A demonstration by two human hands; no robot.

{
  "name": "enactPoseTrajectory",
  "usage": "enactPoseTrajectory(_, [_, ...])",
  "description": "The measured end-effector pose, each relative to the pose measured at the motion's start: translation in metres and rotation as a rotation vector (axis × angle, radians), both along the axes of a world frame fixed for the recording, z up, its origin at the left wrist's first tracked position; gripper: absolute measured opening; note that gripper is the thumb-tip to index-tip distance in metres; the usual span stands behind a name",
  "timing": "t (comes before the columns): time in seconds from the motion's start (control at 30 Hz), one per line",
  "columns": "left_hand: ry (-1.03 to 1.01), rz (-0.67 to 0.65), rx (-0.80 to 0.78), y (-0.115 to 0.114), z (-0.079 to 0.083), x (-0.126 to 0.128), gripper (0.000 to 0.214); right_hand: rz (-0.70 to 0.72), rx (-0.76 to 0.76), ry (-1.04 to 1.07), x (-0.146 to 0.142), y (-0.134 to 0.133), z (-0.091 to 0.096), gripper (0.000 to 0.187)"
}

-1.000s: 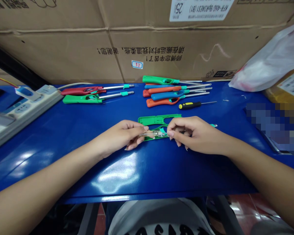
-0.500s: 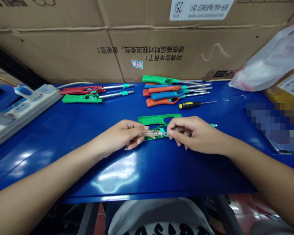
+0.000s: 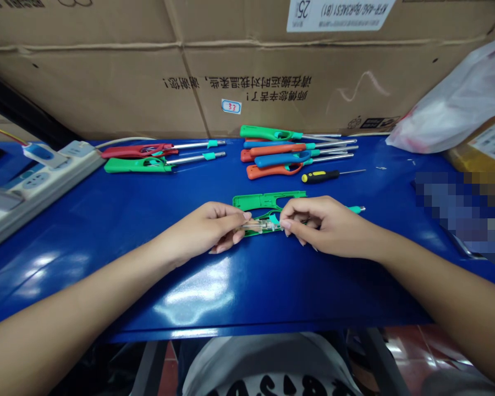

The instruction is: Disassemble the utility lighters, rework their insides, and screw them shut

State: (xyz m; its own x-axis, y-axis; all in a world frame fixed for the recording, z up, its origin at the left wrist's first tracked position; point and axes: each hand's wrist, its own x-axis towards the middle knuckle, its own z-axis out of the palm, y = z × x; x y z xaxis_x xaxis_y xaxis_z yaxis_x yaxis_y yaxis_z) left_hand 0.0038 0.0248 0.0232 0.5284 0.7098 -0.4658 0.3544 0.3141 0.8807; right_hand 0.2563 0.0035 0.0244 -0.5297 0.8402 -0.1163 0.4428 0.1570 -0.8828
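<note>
My left hand (image 3: 212, 226) pinches the left end of a clear plastic lighter fuel tank (image 3: 253, 225) between thumb and fingers. My right hand (image 3: 328, 226) is closed at the tank's other end, by a teal plastic piece (image 3: 274, 219); what its fingertips grip is partly hidden. Under the tank lies one green lighter handle half (image 3: 256, 233), largely covered by my hands. The other green handle half (image 3: 249, 202) rests just behind it, its inside facing up. Beyond my right hand pokes out a lighter tube tip with a teal sleeve (image 3: 356, 209).
Several assembled lighters (image 3: 278, 160) lie in a pile behind, with a black-and-yellow screwdriver (image 3: 319, 176) beside them. Red and green lighters (image 3: 138, 165) are at back left. A power strip (image 3: 45, 179) borders the left; a plastic bag (image 3: 445, 104) and cardboard box (image 3: 148, 110) stand behind.
My right hand has shifted very slightly left, and more of the teal sleeve shows past it. My left hand keeps its pinch on the tank.
</note>
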Motion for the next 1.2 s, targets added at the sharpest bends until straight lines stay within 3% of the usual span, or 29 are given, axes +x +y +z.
enactPoseTrajectory(1.2, [0.067, -0.009, -0.002, -0.0006, 0.0032, 0.0009, 0.046, 0.014, 0.011, -0.026, -0.0029, 0.0026, -0.0034, 0.014])
